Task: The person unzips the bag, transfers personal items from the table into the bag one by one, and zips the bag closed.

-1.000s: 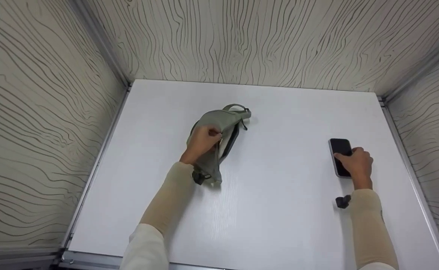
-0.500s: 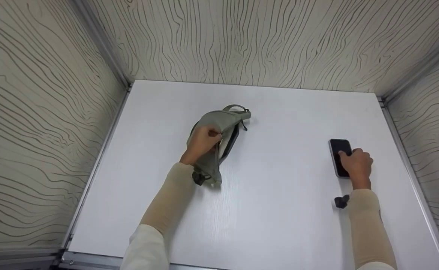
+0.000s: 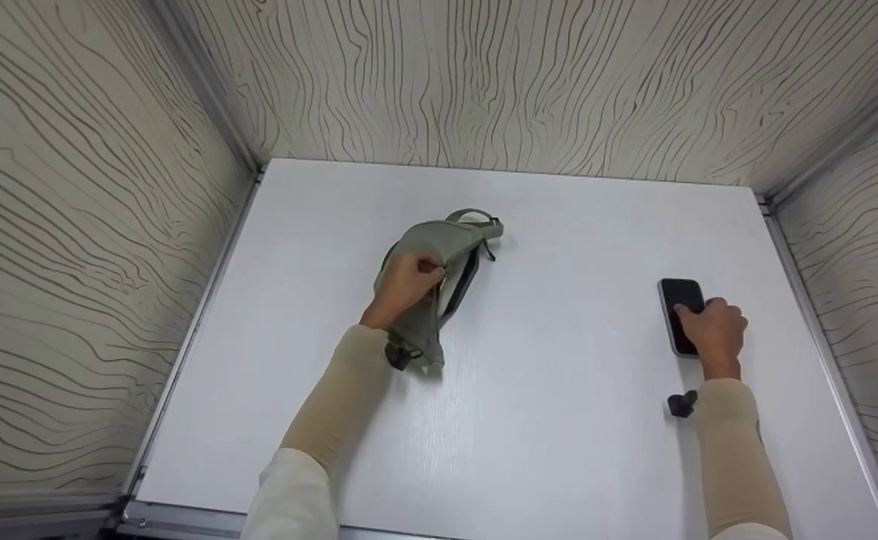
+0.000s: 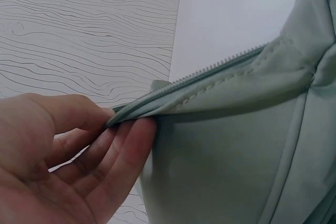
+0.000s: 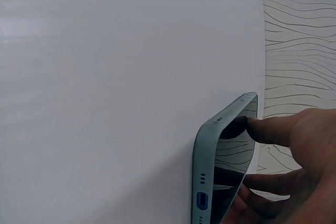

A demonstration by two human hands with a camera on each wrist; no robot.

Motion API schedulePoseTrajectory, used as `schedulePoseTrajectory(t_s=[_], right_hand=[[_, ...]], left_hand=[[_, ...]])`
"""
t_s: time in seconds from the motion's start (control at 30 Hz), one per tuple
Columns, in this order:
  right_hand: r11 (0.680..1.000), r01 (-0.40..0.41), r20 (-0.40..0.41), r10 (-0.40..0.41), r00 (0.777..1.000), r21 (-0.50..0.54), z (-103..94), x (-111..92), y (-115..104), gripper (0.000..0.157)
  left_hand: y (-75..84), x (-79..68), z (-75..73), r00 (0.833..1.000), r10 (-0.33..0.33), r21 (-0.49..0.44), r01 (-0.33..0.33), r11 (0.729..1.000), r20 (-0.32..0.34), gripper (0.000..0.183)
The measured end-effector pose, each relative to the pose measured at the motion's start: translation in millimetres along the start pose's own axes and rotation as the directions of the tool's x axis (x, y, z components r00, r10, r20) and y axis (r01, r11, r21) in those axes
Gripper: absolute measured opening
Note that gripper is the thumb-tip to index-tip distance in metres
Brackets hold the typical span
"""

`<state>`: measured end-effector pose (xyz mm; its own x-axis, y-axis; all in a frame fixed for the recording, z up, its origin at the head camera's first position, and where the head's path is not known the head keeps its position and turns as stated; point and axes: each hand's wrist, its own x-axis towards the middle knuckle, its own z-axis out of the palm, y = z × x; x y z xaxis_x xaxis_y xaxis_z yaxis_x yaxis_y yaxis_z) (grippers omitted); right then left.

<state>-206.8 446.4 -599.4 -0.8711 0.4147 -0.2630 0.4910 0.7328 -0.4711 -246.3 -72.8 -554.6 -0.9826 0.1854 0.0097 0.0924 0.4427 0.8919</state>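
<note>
A grey-green waist bag (image 3: 439, 238) lies on the white table, its zip partly open along the right side. My left hand (image 3: 406, 283) pinches the edge of the opening; up close in the left wrist view, thumb and fingers (image 4: 137, 142) hold the zipper edge (image 4: 210, 77) and pull the fabric outward. To the right is a smartphone (image 3: 680, 291) with a dark screen and a pale case. My right hand (image 3: 716, 330) grips it from the right, thumb (image 5: 268, 129) over the screen and the other fingers at its side edge.
Straps with a black buckle (image 3: 397, 355) hang at the bag's near end. A small black object (image 3: 681, 405) shows beside the right sleeve, likely the wrist camera. Wood-patterned panels (image 3: 483, 82) stand behind and on both sides of the table (image 3: 558, 420).
My right thumb has shifted slightly on the phone's screen, and the right forearm has moved a little left. The left hand and the bag stay in place.
</note>
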Motion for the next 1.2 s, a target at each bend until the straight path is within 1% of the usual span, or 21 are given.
schedulePoseTrajectory(t_s=[0.17, 0.47, 0.73, 0.93, 1.2], right_hand=[[1.0, 0.007, -0.017, -0.007, 1.0, -0.004, 1.1, 2.4, 1.5, 0.076], [1.0, -0.008, -0.003, 0.008, 1.0, -0.002, -1.1, 5.7, 0.7, 0.078], [0.999, -0.03, 0.029, 0.03, 0.999, 0.027, -4.8, 6.1, 2.5, 0.08], [0.998, -0.036, 0.047, 0.034, 0.998, 0.055, -6.3, 8.6, 3.9, 0.082], [0.995, -0.043, 0.055, 0.038, 0.998, 0.086, -8.1, 8.9, 5.1, 0.083]], left_hand=[[-1.5, 0.1, 0.1, 1.0, 0.009, -0.041, -0.008, 0.999, 0.018, 0.014], [-2.9, 1.0, 0.5, 1.0, 0.02, -0.035, -0.019, 0.999, 0.014, 0.013], [-1.9, 0.6, 0.9, 1.0, 0.004, -0.029, -0.003, 1.0, 0.018, 0.013], [-1.5, 1.8, 1.1, 1.0, 0.003, -0.02, -0.003, 1.0, 0.003, 0.013], [0.2, 1.2, 0.6, 0.999, -0.034, -0.028, 0.035, 0.999, 0.014, 0.015]])
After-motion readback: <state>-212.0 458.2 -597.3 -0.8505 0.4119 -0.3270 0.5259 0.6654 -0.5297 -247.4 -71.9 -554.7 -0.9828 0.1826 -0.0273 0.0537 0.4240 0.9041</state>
